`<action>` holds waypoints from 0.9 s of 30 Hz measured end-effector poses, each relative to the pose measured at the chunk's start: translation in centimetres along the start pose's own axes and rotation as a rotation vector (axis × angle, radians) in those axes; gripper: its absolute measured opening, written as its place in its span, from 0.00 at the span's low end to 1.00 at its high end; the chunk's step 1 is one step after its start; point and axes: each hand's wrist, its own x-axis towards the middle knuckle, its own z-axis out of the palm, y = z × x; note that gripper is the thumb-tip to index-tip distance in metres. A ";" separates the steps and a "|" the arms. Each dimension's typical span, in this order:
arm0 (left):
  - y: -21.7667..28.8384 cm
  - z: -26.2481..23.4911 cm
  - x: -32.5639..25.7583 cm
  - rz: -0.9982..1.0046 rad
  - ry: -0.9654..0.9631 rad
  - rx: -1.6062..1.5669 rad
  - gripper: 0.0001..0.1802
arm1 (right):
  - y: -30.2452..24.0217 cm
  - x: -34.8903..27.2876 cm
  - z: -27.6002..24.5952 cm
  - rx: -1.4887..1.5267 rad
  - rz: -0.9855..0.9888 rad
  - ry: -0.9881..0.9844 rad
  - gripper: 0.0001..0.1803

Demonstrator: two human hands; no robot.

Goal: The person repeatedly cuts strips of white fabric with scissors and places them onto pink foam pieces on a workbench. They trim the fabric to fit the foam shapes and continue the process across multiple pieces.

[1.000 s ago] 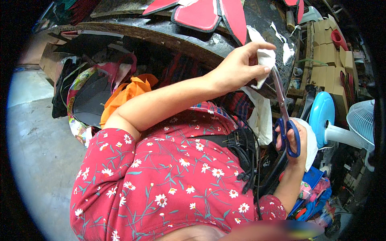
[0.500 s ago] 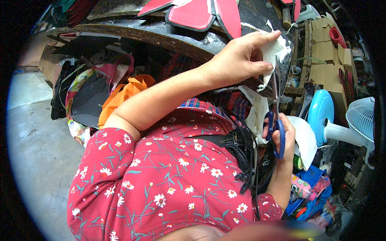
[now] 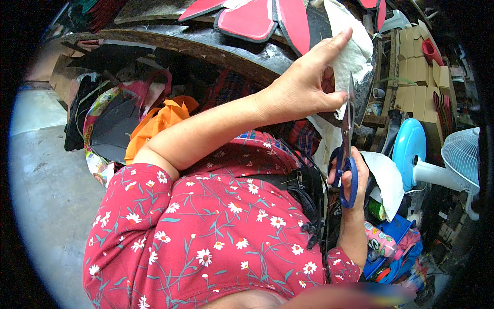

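Cutting a white cloth piece (image 3: 352, 56), held up in front of the chest, just above the dark workbench edge (image 3: 206, 46). Left hand (image 3: 303, 85) pinches the cloth, thumb and fingers closed on its left margin, index finger stretched along the top. Right hand (image 3: 355, 177) works blue-handled scissors (image 3: 346, 154), fingers threaded through the loops and closed on them; blades point up and meet the cloth's lower edge.

Doing it well, by my reading: keep the cloth taut near the blades, left thumb clear of the cut line, short bites, not full closes.

Count: one pair of scissors, one cloth piece in hand, two red panels (image 3: 247, 20) on the bench, one orange bag (image 3: 159, 121), one fan (image 3: 463, 154) at the right.
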 end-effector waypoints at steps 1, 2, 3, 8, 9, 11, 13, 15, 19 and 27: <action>-0.1 -0.1 0.1 0.024 0.001 0.012 0.53 | -0.1 0.0 -0.1 0.030 0.011 -0.010 0.39; -0.2 -0.1 0.1 0.018 0.001 0.009 0.53 | -0.2 0.0 -0.2 0.027 0.031 -0.012 0.39; -0.2 -0.2 0.1 0.013 0.001 0.006 0.53 | -0.3 -0.1 -0.3 0.025 0.051 -0.015 0.39; 0.8 -0.1 -0.3 -0.088 -0.022 -0.041 0.54 | -0.3 0.1 0.3 0.005 0.011 0.015 0.39; 1.1 0.1 -0.5 -0.122 -0.049 -0.040 0.54 | -0.1 0.3 0.5 0.006 -0.017 0.011 0.39; 1.8 0.3 -0.9 -0.191 -0.102 -0.036 0.55 | 0.1 0.7 0.7 0.003 -0.059 0.014 0.39; 2.2 0.3 -0.9 -0.185 -0.105 -0.024 0.56 | 0.2 0.8 0.8 -0.007 -0.075 0.030 0.40; 2.3 0.3 -1.0 -0.231 -0.118 -0.083 0.55 | 0.2 0.7 0.7 0.016 -0.043 0.030 0.39; 2.1 -0.1 -0.9 -0.213 -0.105 -0.065 0.53 | 0.4 0.2 0.3 0.067 -0.008 0.044 0.35; 0.6 -1.1 0.0 -0.145 0.049 -0.067 0.50 | 0.2 0.7 0.4 -0.058 -0.003 0.042 0.35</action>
